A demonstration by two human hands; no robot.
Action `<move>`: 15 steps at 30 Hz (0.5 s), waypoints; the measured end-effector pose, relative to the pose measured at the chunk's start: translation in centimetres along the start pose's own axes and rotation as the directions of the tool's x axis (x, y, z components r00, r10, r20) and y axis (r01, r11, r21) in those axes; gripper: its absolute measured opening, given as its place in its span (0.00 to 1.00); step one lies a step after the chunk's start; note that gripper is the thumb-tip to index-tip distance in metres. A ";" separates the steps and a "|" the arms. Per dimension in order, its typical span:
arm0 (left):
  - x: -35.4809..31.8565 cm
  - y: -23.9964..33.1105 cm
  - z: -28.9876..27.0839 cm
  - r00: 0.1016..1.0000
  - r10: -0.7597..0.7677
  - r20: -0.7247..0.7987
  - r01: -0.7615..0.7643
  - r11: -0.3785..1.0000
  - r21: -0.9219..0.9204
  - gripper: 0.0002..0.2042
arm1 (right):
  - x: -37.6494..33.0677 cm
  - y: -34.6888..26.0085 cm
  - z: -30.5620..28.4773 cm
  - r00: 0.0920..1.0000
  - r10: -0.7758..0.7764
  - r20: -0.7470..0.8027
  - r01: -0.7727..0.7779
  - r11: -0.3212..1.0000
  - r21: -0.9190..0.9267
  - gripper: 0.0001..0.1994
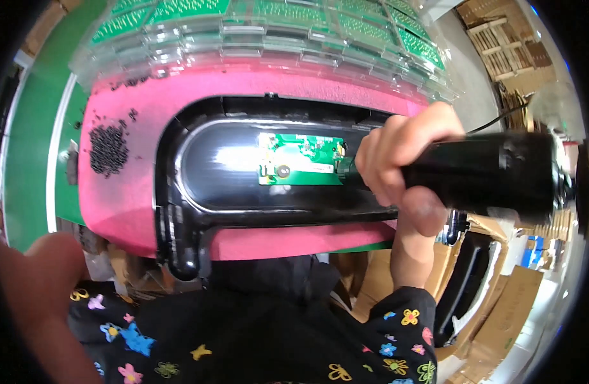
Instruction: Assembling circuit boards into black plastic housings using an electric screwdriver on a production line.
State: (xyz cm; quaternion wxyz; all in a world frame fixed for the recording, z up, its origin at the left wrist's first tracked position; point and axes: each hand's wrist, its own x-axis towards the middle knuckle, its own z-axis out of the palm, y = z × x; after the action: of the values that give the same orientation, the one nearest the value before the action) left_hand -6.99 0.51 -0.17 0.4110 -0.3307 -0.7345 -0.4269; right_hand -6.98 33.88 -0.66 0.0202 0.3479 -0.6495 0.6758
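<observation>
My right hand [413, 160] is wrapped round a black electric screwdriver [483, 173], held nearly level with its body to the right. Its tip end is at the right edge of a green circuit board [301, 160], partly covered by my fingers; I cannot tell whether it touches a screw. The board lies in a long, shiny black plastic housing [211, 192], whose right end is hidden behind my hand. At the lower left, close up and blurred, is my left hand [54, 262], apart from the housing; its fingers cannot be made out.
Under the housing is a pink mat [125, 217]. A pile of small black screws [109, 150] lies at its left, with more scattered nearby. Stacked clear trays [262, 48] of green boards line the far side. Cardboard boxes [499, 320] stand at the lower right.
</observation>
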 end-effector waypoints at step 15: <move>8.5 3.1 -15.4 0.612 0.740 -0.280 -0.712 0.669 0.215 0.12 | -1.2 0.5 1.1 0.696 0.436 -0.570 -0.019 0.805 0.593 0.05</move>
State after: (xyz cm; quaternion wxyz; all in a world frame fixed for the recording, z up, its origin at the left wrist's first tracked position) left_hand -3.22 -10.90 12.99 0.6830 -0.5025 -0.4706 -0.2441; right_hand -5.82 33.32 -1.73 0.0699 -0.0224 -0.4150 0.9068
